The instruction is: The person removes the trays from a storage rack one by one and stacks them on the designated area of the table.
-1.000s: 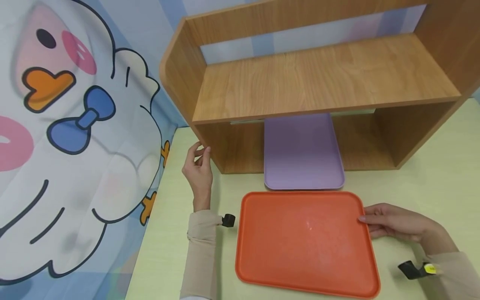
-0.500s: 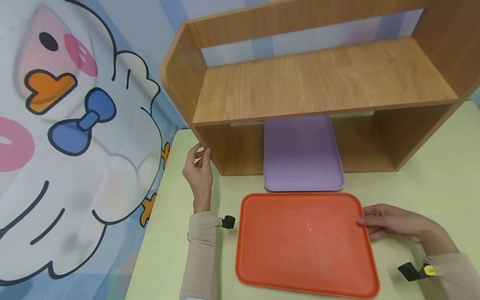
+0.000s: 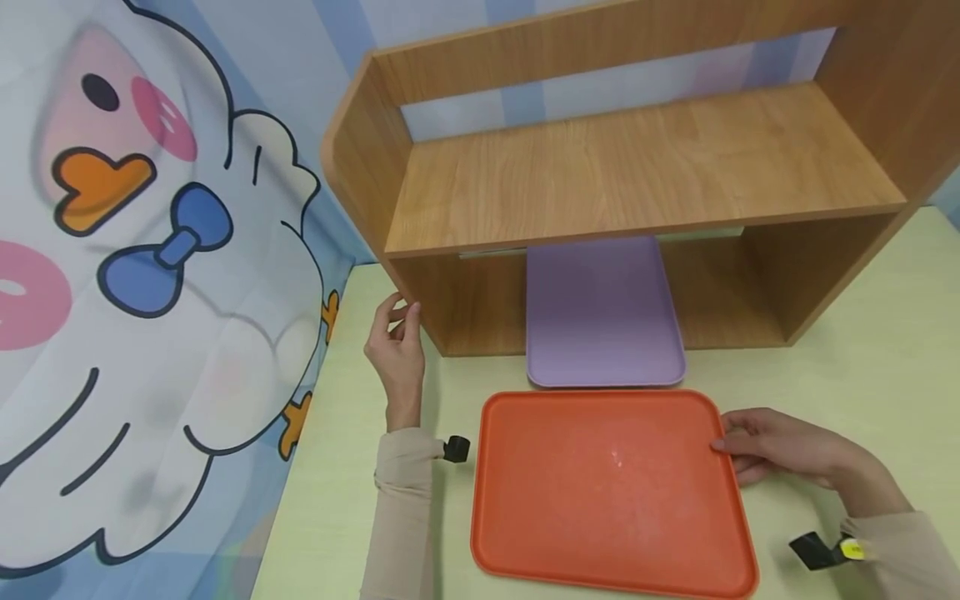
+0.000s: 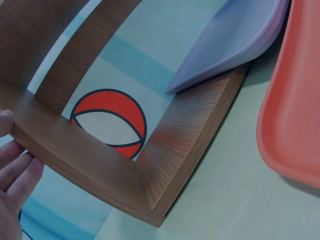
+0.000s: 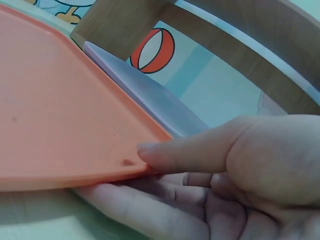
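Observation:
The left hand [image 3: 397, 354] is at the left side panel of a wooden desktop shelf [image 3: 637, 175]. In the left wrist view its thumb lies on one face of the panel and its fingers on the other, pinching the edge. The right hand [image 3: 787, 450] holds an orange tray [image 3: 611, 492] by its right rim, thumb on top and fingers underneath, as the right wrist view shows. This tray is in front of the shelf. Behind it, a purple tray [image 3: 603, 312] juts out of the shelf's lower compartment; its far end is hidden under the upper board.
Everything stands on a pale green table [image 3: 862, 358]. A wall cloth [image 3: 187, 350] with a cartoon bird hangs close along the left side. Just beyond the orange tray's far edge lies the purple tray's front rim.
The head view has tilted slightly, so the shelf and trays appear a little lower. Both hands keep their holds, and the orange tray has hardly moved against the shelf.

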A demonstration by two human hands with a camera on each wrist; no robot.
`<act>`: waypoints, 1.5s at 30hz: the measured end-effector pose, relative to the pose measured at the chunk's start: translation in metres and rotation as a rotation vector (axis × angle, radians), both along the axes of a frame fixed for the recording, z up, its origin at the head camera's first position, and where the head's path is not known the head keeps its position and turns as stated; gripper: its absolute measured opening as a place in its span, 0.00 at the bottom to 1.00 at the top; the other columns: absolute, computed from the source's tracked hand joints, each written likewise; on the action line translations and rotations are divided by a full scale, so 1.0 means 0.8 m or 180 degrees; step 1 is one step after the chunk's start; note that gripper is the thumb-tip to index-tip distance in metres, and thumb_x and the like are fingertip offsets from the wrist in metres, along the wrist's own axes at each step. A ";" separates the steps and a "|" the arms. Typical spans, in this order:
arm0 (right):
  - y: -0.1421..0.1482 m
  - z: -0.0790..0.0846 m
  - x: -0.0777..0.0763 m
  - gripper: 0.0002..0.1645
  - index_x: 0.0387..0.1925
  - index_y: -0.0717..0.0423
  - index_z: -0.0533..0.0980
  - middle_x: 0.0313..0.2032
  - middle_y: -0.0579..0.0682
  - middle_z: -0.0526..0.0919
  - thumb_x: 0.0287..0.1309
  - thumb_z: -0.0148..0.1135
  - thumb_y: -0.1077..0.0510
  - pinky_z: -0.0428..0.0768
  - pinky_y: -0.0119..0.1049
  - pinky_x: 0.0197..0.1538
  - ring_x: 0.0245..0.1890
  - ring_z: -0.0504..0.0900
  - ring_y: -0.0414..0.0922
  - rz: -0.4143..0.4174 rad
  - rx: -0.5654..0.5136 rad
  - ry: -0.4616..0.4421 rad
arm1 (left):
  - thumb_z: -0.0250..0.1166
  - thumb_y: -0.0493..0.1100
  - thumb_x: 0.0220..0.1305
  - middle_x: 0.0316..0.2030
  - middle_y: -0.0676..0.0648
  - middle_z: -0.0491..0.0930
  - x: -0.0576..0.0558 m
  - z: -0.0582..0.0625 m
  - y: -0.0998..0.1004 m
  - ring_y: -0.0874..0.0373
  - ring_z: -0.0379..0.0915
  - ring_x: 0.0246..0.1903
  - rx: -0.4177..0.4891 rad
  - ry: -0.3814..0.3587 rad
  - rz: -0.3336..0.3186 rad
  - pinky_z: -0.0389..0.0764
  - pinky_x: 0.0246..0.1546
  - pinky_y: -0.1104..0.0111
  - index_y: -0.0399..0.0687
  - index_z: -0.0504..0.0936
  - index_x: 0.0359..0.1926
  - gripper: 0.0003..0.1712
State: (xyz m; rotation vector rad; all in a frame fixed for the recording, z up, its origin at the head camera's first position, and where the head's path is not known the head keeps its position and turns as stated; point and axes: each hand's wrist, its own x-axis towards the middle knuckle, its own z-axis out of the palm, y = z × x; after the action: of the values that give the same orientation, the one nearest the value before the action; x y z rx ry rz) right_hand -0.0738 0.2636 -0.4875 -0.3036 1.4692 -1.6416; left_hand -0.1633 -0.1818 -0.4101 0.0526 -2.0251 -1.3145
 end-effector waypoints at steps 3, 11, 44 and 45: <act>-0.004 0.006 0.001 0.18 0.48 0.77 0.65 0.41 0.67 0.79 0.67 0.46 0.62 0.78 0.51 0.42 0.39 0.82 0.57 -0.0062 0.0240 0.0109 | 0.61 0.37 0.61 0.42 0.44 0.81 0.001 0.000 0.000 0.52 0.78 0.37 -0.0005 -0.0010 0.0007 0.81 0.39 0.63 0.40 0.78 0.50 0.15; -0.016 0.016 0.006 0.18 0.34 0.71 0.70 0.26 0.53 0.80 0.63 0.54 0.55 0.81 0.36 0.29 0.23 0.78 0.40 -0.0313 0.0979 0.0376 | 0.61 0.38 0.61 0.42 0.43 0.81 -0.017 -0.025 -0.013 0.50 0.78 0.37 0.0028 -0.0004 -0.0005 0.81 0.39 0.59 0.43 0.78 0.50 0.15; -0.004 0.036 -0.010 0.29 0.45 0.71 0.73 0.36 0.57 0.82 0.66 0.47 0.45 0.81 0.36 0.39 0.35 0.83 0.44 -0.1066 0.1835 0.1005 | 0.62 0.47 0.61 0.39 0.51 0.81 -0.021 -0.034 -0.018 0.59 0.79 0.36 0.0107 -0.0035 -0.0032 0.81 0.38 0.68 0.53 0.79 0.50 0.16; -0.003 0.036 -0.011 0.29 0.47 0.72 0.72 0.39 0.58 0.82 0.66 0.47 0.47 0.81 0.36 0.40 0.36 0.83 0.43 -0.1127 0.1779 0.1070 | 0.61 0.48 0.61 0.39 0.51 0.81 -0.021 -0.034 -0.018 0.60 0.79 0.36 0.0094 -0.0037 -0.0032 0.81 0.38 0.69 0.54 0.78 0.50 0.16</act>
State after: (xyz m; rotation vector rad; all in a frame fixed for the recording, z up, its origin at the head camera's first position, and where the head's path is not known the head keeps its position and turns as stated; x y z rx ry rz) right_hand -0.0822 0.2615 -0.4584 0.0017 2.2692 -1.4040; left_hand -0.1799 -0.1964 -0.4373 0.0638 -2.0182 -1.3531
